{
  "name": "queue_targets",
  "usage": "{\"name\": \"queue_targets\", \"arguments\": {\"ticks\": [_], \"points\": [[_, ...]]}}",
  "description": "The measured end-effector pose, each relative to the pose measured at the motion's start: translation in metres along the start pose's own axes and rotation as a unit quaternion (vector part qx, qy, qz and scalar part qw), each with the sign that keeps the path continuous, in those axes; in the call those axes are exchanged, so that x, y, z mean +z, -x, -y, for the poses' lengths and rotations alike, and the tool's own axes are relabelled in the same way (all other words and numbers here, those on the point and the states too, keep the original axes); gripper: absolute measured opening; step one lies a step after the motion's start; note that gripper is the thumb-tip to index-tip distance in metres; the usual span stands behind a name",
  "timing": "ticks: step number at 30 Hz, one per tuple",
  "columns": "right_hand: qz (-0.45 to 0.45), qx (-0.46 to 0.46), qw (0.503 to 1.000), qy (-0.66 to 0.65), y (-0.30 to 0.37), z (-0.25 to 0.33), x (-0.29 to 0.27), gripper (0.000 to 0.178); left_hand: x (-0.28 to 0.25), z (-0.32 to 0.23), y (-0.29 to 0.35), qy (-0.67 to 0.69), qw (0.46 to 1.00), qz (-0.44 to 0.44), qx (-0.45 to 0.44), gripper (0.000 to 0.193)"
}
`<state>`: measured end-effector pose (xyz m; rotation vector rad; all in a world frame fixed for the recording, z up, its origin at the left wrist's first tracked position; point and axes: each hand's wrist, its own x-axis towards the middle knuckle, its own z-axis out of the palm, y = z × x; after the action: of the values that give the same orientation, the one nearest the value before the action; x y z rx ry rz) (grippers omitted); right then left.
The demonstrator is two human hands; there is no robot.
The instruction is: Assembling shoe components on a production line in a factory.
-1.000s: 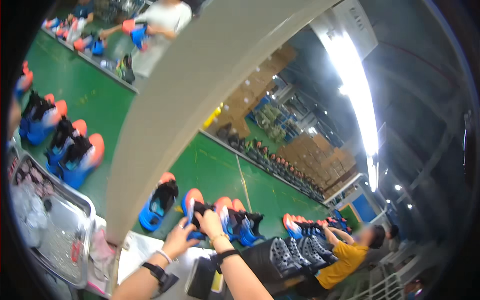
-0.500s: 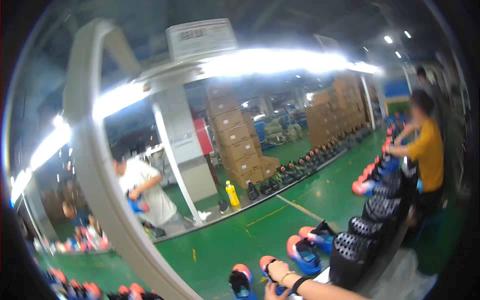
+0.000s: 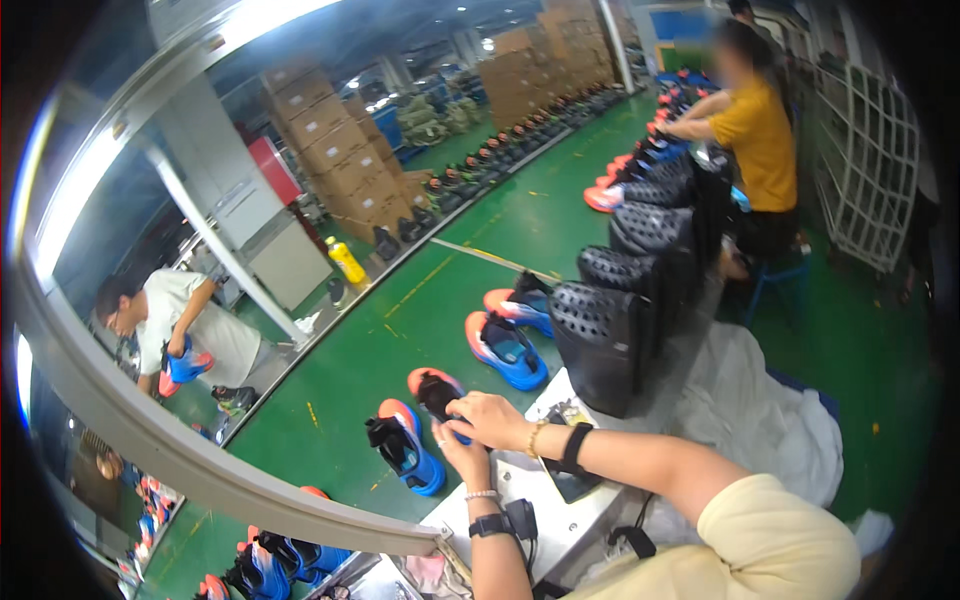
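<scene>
My right hand [image 3: 488, 418] grips the collar end of a black, blue and orange sports shoe [image 3: 432, 388] on the green work surface. Close below it, my left hand [image 3: 462, 458] has its fingers closed at the heel of the same shoe; that heel is mostly covered by both hands. To its left stands a matching blue and orange sneaker [image 3: 410, 455], apart from my hands. Farther off to the right are two more of the kind, one blue shoe [image 3: 505, 350] in front of another [image 3: 530, 300].
Tall black containers with perforated tops [image 3: 600, 350] line the right side. A white frame post [image 3: 250, 470] curves across the left. A phone-like dark object [image 3: 572, 485] lies by my right wrist. Two workers, in yellow [image 3: 758, 140] and white [image 3: 215, 330], handle shoes beyond.
My view has swung down and to the right, showing more of my arms. My left hand has come into plain view at the shoe; my right hand stays on it.
</scene>
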<state>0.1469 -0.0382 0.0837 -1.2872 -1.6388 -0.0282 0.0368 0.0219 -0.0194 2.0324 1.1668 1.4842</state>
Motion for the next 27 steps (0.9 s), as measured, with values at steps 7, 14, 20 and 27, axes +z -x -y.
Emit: {"name": "queue_targets", "arguments": {"ticks": [7, 14, 20, 27], "points": [[0.131, 0.111, 0.983, -0.064, 0.113, 0.021, -0.125, 0.035, 0.003, -0.001, 0.017, 0.024, 0.997, -0.042, -0.055, 0.058], [0.017, 0.233, 0.969, -0.082, 0.186, -0.01, -0.164, 0.037, 0.011, -0.018, 0.016, 0.094, 0.989, -0.035, -0.11, 0.058], [-0.049, 0.3, 0.943, -0.135, 0.212, -0.028, -0.139, 0.033, -0.017, -0.064, 0.002, -0.017, 0.996, -0.086, 0.008, 0.053], [-0.069, 0.289, 0.948, -0.109, 0.225, -0.028, -0.12, 0.026, -0.071, -0.087, -0.004, -0.345, 0.932, -0.003, -0.111, 0.073]]}}
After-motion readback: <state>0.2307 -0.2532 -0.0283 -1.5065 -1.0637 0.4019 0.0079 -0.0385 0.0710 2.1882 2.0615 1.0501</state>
